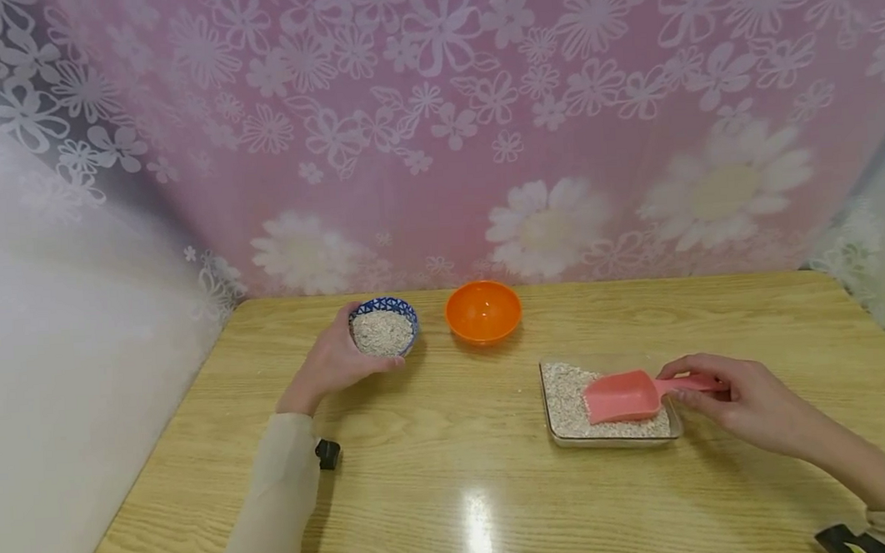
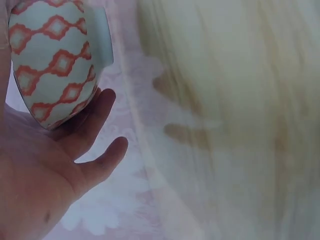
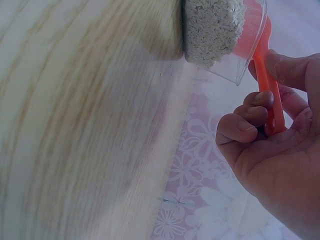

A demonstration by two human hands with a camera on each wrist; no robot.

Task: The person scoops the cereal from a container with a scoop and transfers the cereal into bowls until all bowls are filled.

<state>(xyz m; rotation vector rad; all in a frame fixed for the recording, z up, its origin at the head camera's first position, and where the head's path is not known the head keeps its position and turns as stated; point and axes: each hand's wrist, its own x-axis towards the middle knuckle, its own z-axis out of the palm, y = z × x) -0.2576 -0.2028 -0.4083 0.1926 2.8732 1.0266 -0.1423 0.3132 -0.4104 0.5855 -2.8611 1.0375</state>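
Note:
A small patterned bowl [image 1: 383,330] filled with oat flakes stands at the back left of the wooden table [image 1: 454,493]. My left hand [image 1: 339,359] cups its left side, thumb along the near rim. In the left wrist view the bowl [image 2: 52,65] shows orange diamonds, and my fingers [image 2: 95,117] lie against its underside. A rectangular glass dish [image 1: 567,437] of oat flakes sits at the right. My right hand [image 1: 707,386] pinches the handle of a pink scoop [image 1: 620,397], whose head lies on the flakes. The right wrist view shows the dish [image 3: 212,27] and the scoop handle [image 3: 267,85] held in curled fingers.
An empty orange bowl [image 1: 483,310] stands just right of the small bowl, behind the dish. A pink flowered curtain [image 1: 442,126] hangs behind the table's far edge. A white surface [image 1: 56,347] borders the left side.

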